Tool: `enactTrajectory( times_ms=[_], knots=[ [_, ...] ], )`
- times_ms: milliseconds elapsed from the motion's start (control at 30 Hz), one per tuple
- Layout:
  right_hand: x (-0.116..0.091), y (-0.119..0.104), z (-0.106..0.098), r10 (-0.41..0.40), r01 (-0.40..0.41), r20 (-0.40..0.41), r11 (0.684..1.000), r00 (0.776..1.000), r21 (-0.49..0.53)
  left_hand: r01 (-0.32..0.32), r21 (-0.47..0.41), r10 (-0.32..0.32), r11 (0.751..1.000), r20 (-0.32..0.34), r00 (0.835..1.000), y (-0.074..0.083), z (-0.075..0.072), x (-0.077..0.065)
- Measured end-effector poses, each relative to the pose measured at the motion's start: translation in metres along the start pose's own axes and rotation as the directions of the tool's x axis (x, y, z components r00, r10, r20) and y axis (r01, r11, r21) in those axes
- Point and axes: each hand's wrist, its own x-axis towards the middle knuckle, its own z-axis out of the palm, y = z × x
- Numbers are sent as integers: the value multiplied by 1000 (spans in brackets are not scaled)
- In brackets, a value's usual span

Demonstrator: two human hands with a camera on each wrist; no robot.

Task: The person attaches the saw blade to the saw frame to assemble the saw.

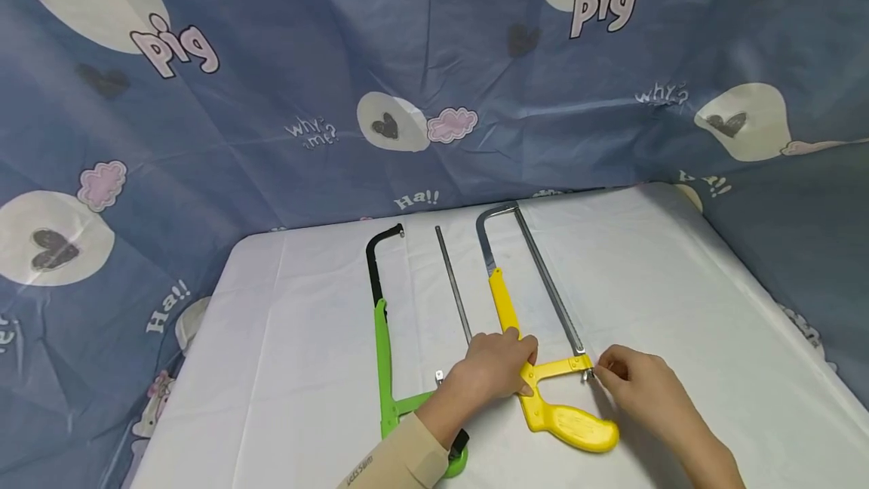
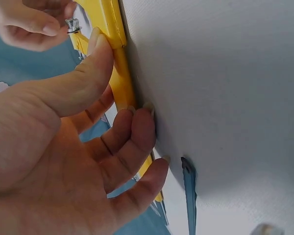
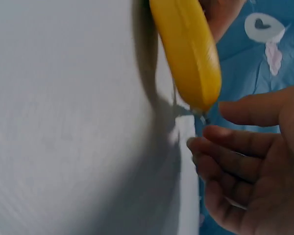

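A yellow-handled hacksaw (image 1: 504, 300) lies on the white-covered table, its long grey blade (image 1: 546, 278) running along the right side of the frame. My left hand (image 1: 492, 364) grips the yellow frame just above the handle, thumb on one side and fingers on the other. At the near end of the blade, a metal wing nut (image 2: 73, 25) sticks out of the yellow crosspiece. Right beside that nut is my right hand (image 1: 645, 387), thumb and forefinger apart on either side of it in the right wrist view. The yellow handle (image 3: 188, 54) hides part of the fitting there.
To the left lies a green hacksaw (image 1: 384, 353) with a black front arm, its lower part behind my left forearm. A loose grey blade (image 1: 453, 281) rests between the two saws. Patterned blue cloth (image 1: 271, 142) hangs behind the table.
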Motion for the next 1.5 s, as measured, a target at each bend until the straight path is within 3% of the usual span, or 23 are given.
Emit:
enactTrajectory(
  times_ms=[133,267,433,700,1200,1500],
  knots=[
    [-5,-10,1,-56,46,-77,991,995,-128,-3,0,3,1000,4,1000,-1,-1,0],
    [-6,-17,3,-91,65,-102,970,991,-236,-4,4,4,1000,3,1000,-1,-2,0],
    [-5,-19,7,-96,64,-93,952,991,-301,-4,6,4,1000,-1,1000,0,-2,0],
    [-3,-19,15,-206,129,-165,913,965,-386,-2,0,2,1000,3,1000,0,-2,-1],
    [1,-24,17,-186,111,-136,895,973,-433,0,-7,0,1000,-2,1000,1,-1,0],
    [-1,-22,17,-179,108,-159,920,971,-376,2,-2,-2,1000,-8,1000,1,-1,-1]
  ],
)
